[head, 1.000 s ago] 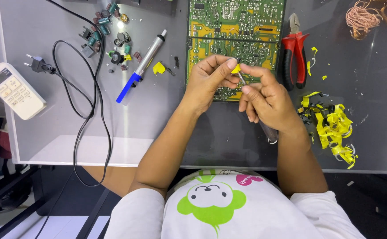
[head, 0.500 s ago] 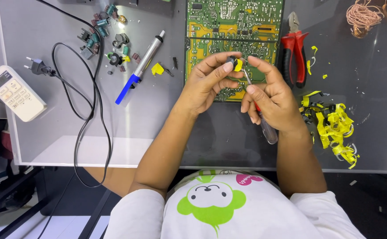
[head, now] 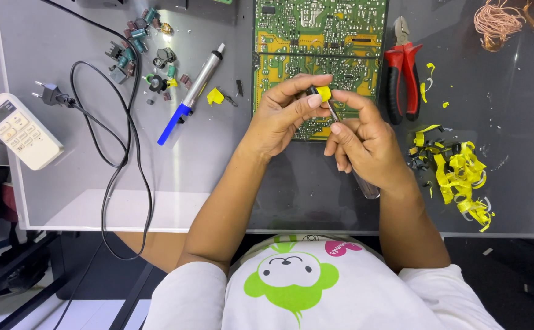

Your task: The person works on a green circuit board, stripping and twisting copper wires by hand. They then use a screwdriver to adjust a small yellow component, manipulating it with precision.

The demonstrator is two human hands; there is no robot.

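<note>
1. Two bare hands meet above the lower edge of a green and yellow printed circuit board point(head: 319, 43) lying on a grey glass-topped table point(head: 83, 153).
2. The left hand point(head: 282, 116) pinches a small yellow-wrapped component point(head: 323, 93) between thumb and forefinger, fingers curled close.
3. The right hand point(head: 364, 140) is closed around a thin metal tool with a clear handle point(head: 364, 183); its tip touches the yellow component.
4. Red-handled cutting pliers point(head: 402, 73) lie just right of the board, with a heap of yellow tape scraps point(head: 456, 174) nearer the table's right edge.
5. A coil of bare copper wire point(head: 496, 24) sits at the far right corner.
6. Left of the board lie a silver and blue desoldering pump point(head: 190, 98), loose small electronic parts point(head: 147, 52), a black power cord with plug point(head: 95, 134), and a white remote control point(head: 19, 131).
</note>
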